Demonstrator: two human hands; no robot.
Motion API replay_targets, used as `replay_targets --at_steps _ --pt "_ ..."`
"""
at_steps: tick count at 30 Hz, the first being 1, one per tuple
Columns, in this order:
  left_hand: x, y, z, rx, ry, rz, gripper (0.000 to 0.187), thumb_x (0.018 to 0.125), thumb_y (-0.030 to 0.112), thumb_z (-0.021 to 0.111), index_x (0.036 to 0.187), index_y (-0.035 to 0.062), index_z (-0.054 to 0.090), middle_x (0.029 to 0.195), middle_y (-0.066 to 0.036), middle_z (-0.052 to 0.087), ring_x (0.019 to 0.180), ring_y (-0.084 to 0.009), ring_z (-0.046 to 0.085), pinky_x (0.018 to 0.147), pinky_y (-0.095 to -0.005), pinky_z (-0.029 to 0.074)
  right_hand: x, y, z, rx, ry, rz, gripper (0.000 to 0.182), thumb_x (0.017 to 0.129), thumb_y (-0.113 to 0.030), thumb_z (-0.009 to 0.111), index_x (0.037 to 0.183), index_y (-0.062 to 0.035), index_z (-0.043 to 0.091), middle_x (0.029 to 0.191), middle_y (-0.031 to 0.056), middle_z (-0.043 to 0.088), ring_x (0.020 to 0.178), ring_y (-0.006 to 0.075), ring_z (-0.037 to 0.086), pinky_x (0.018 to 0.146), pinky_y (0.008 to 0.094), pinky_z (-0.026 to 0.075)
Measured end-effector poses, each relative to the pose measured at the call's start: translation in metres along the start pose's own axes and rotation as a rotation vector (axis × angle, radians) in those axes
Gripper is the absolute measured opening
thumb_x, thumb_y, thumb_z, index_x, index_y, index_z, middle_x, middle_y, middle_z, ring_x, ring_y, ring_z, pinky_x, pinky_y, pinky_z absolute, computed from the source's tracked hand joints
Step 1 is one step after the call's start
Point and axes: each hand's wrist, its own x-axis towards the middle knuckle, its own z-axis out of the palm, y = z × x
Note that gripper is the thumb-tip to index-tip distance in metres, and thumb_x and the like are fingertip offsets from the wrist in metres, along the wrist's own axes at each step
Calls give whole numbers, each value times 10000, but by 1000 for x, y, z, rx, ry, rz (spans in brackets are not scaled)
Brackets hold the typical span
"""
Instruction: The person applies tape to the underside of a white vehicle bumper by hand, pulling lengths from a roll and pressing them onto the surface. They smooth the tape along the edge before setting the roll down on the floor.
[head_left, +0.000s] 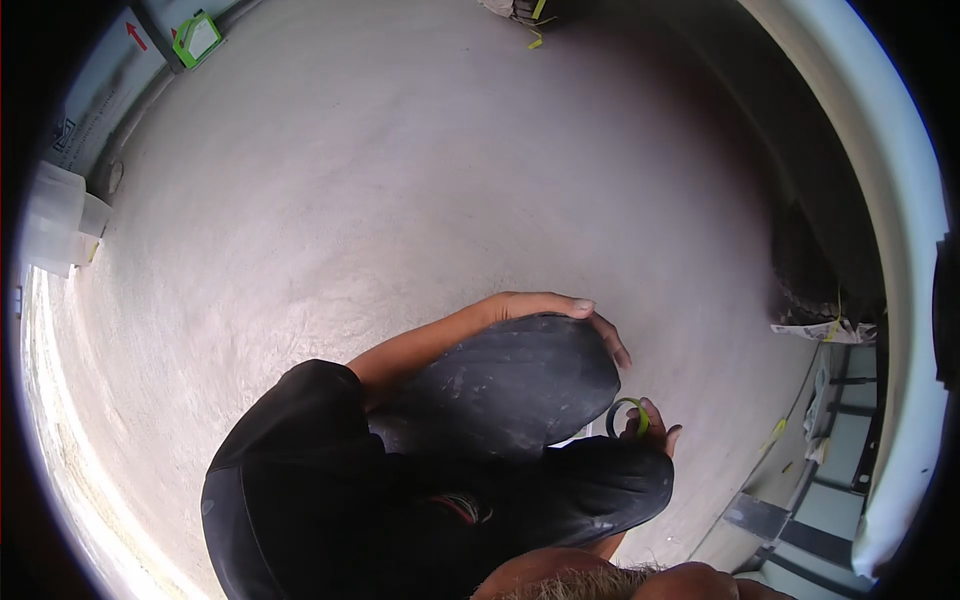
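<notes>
My left hand (560,308) lies draped over my raised knee (530,370), its thumb stretched along the top and its fingers hanging down the far side. No object shows in it. Beside my other knee (620,480), my right hand (655,428) has its fingers around a roll of yellow-green tape (612,420). The roll is held edge-up, with its dark inner ring facing me. Part of the right hand is hidden behind the roll and my leg. A small pale item between my knees is mostly covered.
A white vehicle body (905,200) curves along the right, with a dark wheel (800,260) and paper (825,331) beneath it. Another wheel (515,8) with yellow-green tape is at the top. A green container (198,40), printed panel (100,95) and translucent bins (58,215) line the left.
</notes>
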Motion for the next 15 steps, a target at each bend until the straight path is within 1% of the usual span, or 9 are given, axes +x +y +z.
replay_targets --at_steps 3,4,6,7,10,13,15 --pt "4 9 0 165 98 79 724 991 594 522 1402 5 606 1381 -192 634 1248 -301 618 1087 -422 454 0 -3 7 -58 118 79 890 990 -783 313 1391 -42 595 1067 69 666 729 151 526 653 287 443" --pt "5 8 -4 214 155 134 653 1023 538 512 1425 30 598 1382 -176 636 1257 -290 614 1085 -433 456 0 -3 9 -60 105 96 880 996 -778 303 1382 -47 606 1070 66 668 756 155 530 685 294 447" --pt "8 26 6 389 200 195 851 922 721 520 1421 36 603 1413 -185 615 1291 -344 597 1096 -464 458 -3 -9 14 -63 88 121 864 1007 -767 284 1363 -59 626 1076 60 670 810 164 537 749 307 454" --pt "11 34 11 478 219 224 951 871 812 524 1419 39 606 1428 -190 604 1308 -371 588 1102 -480 459 -4 -13 17 -70 87 128 863 1007 -767 284 1363 -59 626 1077 60 670 813 164 537 753 307 453" --pt "7 38 11 387 -195 193 826 919 711 578 1390 34 636 1389 -172 639 1274 -341 610 1095 -451 452 -13 -19 22 -76 135 148 860 1008 -766 286 1360 -61 629 1077 59 671 822 165 536 765 309 451" --pt "7 37 2 376 -387 24 678 943 562 665 1329 5 677 1296 -159 698 1218 -292 636 1076 -412 446 -16 -19 28 -94 213 157 857 1008 -765 288 1358 -62 631 1078 59 671 831 166 534 777 310 448" --pt "7 34 2 312 -369 59 599 932 470 716 1288 -12 698 1234 -157 724 1174 -261 648 1058 -381 444 -14 -18 33 -98 259 163 855 1008 -765 290 1356 -63 633 1079 58 671 836 167 533 785 311 447"
